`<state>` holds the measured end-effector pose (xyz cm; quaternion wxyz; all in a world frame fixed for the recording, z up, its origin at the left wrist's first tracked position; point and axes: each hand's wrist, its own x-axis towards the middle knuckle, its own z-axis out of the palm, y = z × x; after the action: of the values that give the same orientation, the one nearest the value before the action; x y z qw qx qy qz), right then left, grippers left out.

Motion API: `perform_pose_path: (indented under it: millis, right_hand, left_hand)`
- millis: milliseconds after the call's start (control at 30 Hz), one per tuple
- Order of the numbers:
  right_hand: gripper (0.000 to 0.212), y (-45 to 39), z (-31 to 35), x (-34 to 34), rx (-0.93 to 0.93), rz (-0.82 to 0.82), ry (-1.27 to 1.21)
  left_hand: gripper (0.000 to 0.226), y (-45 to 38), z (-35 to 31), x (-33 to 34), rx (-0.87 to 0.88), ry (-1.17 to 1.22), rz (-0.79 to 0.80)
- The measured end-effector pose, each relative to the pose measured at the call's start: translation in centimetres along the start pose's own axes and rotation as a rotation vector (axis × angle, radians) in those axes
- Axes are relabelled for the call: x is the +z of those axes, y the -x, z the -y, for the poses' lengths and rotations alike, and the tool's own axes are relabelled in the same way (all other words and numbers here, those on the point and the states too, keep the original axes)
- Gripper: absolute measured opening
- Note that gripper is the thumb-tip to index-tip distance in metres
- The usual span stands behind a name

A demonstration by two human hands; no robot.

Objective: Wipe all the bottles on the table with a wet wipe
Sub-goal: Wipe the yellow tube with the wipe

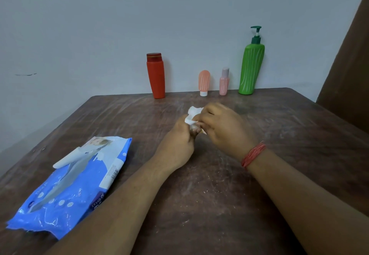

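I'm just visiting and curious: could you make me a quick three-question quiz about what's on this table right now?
1. How many bottles stand along the wall?
2. True or false: the green pump bottle is the tallest.
3. What do the left hand and right hand hold between them: A) the red bottle, B) a white wet wipe, C) the blue wipes pack?

Key: 1. Four. 2. True. 3. B.

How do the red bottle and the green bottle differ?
The red bottle has a flat screw cap; the green bottle has a pump. Green is taller, with pale stripes; red is plain. Red stands left of the row, green right. Both are upright at the table's far edge, untouched.
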<state>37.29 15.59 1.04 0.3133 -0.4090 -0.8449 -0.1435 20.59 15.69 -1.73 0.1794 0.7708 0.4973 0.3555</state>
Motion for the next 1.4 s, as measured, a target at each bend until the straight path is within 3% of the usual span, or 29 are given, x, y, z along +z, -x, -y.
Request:
perform_pose_path:
  millis: [133,300,433,567,667,800,933,1033,1100,1200,1333,1400]
  right_hand:
    - [0.017,-0.3,-2.0,-0.2,0.185,-0.069,0.054]
    - [0.019,0.4,-0.7,0.3,0.045,-0.022,-0.074]
    - [0.018,0.2,-1.1,0.1,0.185,-0.111,-0.084]
    - [0.016,0.2,-0.4,0.3,0.087,-0.081,-0.023]
    - [0.017,0.0,-1.4,0.0,0.235,-0.142,-0.013]
    - [0.011,0.1,0.0,0.6,0.104,-0.130,-0.040]
    - [0.010,0.0,-1.7,0.1,0.244,-0.224,-0.058]
    - [0.010,0.4,-0.5,0.5,0.130,-0.146,-0.071]
    - [0.010,0.2,-0.7,0.6,0.084,-0.134,-0.028]
    - [0.009,0.1,-1.9,0.1,0.236,-0.230,-0.054]
    - [0.009,0.3,-0.4,0.7,0.076,-0.108,-0.035]
    - [0.010,0.0,-0.9,0.6,0.137,-0.168,0.011]
  left_hand:
    - [0.020,0.2,-0.1,0.1,-0.016,-0.059,-0.015]
    - [0.020,0.0,0.0,-0.1,-0.045,0.062,-0.031]
    - [0.021,0.0,-0.2,-0.1,-0.049,0.104,-0.074]
    - [0.028,-0.1,-0.4,-0.4,-0.077,0.195,-0.122]
    - [0.029,-0.1,-0.4,-0.2,-0.081,0.240,-0.111]
    - [0.033,0.1,-0.6,-0.4,-0.117,0.361,-0.119]
    - [0.020,0.3,-0.9,-0.4,-0.150,0.416,-0.066]
    - [0.019,0.3,-0.9,-0.3,-0.175,0.490,-0.056]
    - [0.017,0.4,-0.7,-0.3,-0.186,0.489,-0.038]
    - [0.014,0.4,-0.8,-0.2,-0.167,0.433,0.009]
    - [0.014,0.3,-0.9,-0.3,-0.181,0.441,-0.008]
    - [0.013,0.3,-0.9,-0.3,-0.187,0.419,-0.006]
